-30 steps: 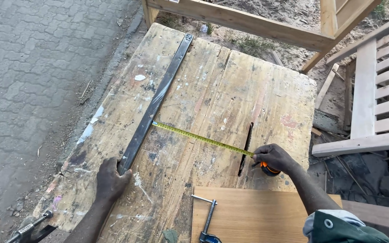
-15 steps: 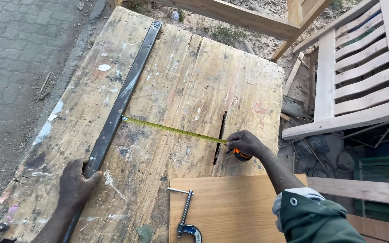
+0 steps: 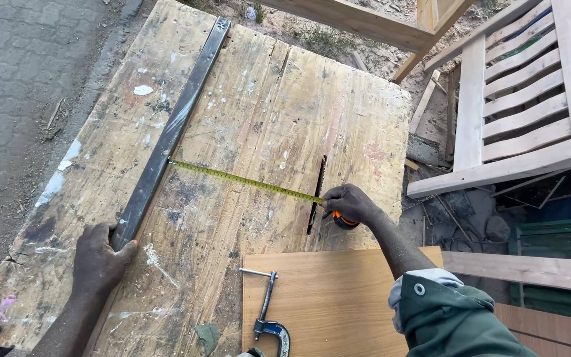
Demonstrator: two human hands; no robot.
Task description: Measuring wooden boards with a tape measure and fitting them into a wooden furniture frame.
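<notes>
My left hand [image 3: 98, 259] presses on the near end of a long dark metal bar [image 3: 174, 122] that lies lengthwise on the worn plywood worktop [image 3: 279, 79]. My right hand [image 3: 346, 201] grips an orange tape measure case [image 3: 343, 220] beside a dark blade slot [image 3: 316, 193] in the top. Its yellow tape [image 3: 246, 180] runs left across the wood, and its tip is hooked against the bar's right edge.
A smooth brown board [image 3: 332, 297] lies on the near edge, with a blue clamp [image 3: 267, 311] on its left side. A slatted wooden bench frame [image 3: 530, 99] stands to the right. Paved ground [image 3: 14, 79] lies left; a timber frame [image 3: 365, 26] stands beyond the table.
The view has shifted, so everything sits lower left in the picture. Both hands keep their hold; the tape stays stretched between bar and slot.
</notes>
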